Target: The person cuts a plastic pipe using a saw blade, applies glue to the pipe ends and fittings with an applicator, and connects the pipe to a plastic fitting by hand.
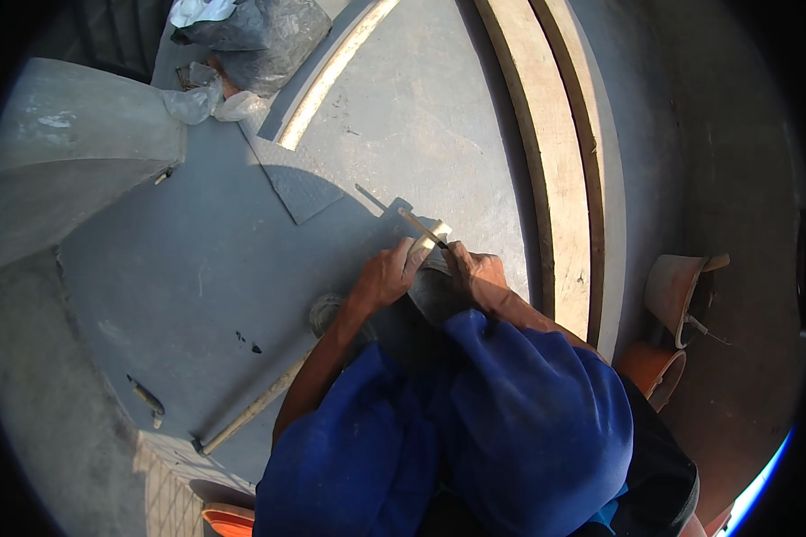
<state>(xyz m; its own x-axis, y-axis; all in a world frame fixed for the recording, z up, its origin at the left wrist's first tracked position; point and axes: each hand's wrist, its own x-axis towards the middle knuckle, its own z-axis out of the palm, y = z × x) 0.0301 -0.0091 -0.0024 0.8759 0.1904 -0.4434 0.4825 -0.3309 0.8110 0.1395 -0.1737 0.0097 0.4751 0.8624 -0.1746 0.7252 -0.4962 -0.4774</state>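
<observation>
Close together in front of my knees, both my hands are closed. My left hand (388, 279) grips a short pale stick (432, 234), whose light end sticks up past the fingers. In my right hand (481, 276) is a knife (421, 225), its narrow blade pointing up and to the left. The blade lies across the stick near its upper end; whether it cuts into it I cannot tell. My fingers hide the knife's handle and the stick's lower part. Blue cloth (537, 421) covers my lap below the hands.
Two long wooden beams (555, 161) run along the right, with tilted buckets (672, 291) beyond them. Plastic bags (269, 45) and a pale pole (331, 76) lie at the upper left. A long-handled tool (255, 409) and a small dark tool (148, 398) rest on the grey floor at lower left.
</observation>
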